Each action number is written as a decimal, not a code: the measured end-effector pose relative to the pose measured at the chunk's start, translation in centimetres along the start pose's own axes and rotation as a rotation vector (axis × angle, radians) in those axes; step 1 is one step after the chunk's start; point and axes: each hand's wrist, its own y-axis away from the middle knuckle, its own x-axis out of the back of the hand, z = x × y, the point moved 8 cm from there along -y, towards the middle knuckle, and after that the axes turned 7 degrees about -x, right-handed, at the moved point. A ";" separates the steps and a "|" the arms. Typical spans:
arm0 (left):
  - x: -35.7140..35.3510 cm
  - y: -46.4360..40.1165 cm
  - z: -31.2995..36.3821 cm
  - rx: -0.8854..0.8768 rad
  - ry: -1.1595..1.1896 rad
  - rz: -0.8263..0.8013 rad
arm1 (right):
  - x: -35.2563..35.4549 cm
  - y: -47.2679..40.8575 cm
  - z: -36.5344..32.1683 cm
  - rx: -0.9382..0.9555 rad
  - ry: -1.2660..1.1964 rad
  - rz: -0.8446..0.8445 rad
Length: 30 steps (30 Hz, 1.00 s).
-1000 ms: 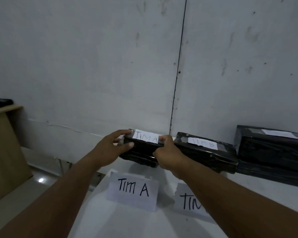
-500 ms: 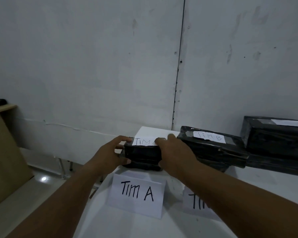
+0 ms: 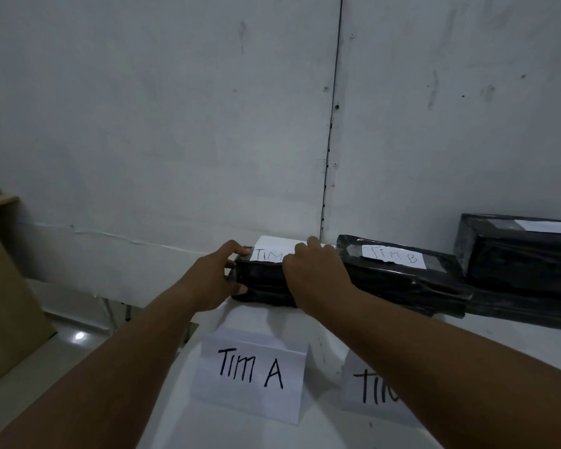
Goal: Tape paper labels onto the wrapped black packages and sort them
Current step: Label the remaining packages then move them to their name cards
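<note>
Package "Tim A" (image 3: pixel 266 280), wrapped in black, now sits on the white bench (image 3: pixel 240 432) at the back, close to the wall, directly behind the folded "Tim A" sign (image 3: pixel 250 374). One sec ago it was held a bit higher and nearer, w/ its front edge lifted; half a sec ago it was going down. Now its bottom looks flat on the bench, so I judge the placing is nearly finished.

Left hand (image 3: pixel 212 280) holds the left end of the package: fingers curled over the top corner, thumb low on the side. Right hand (image 3: pixel 314 273) lies over the front right part, fingers bent over the top edge and onto the paper label (image 3: pixel 269 252), covering the last letter. Both grips are closed on the package, not spread.

Just beside it on the right, touching or almost (I cannot tell), is the "Tim B" package (image 3: pixel 402 273) w/ its own label, behind a second sign (image 3: pixel 370 390) that the right arm partly hides. Further right is one more black package (image 3: pixel 518 254), label unreadable.

For the task this means: label is on, package is in the A place. Prob. the next thing is only to let go.
</note>
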 end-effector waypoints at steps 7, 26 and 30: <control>-0.6 -3.7 -0.2 0.018 -0.066 0.016 | -1.4 -3.3 0.5 -0.051 0.048 -0.014; -1.8 -11.0 -1.3 0.028 -0.120 0.045 | -5.3 -8.2 3.5 -0.209 -0.032 -0.029; -1.7 -11.2 -1.3 0.031 -0.103 0.034 | -5.4 -8.2 3.6 -0.216 -0.045 -0.027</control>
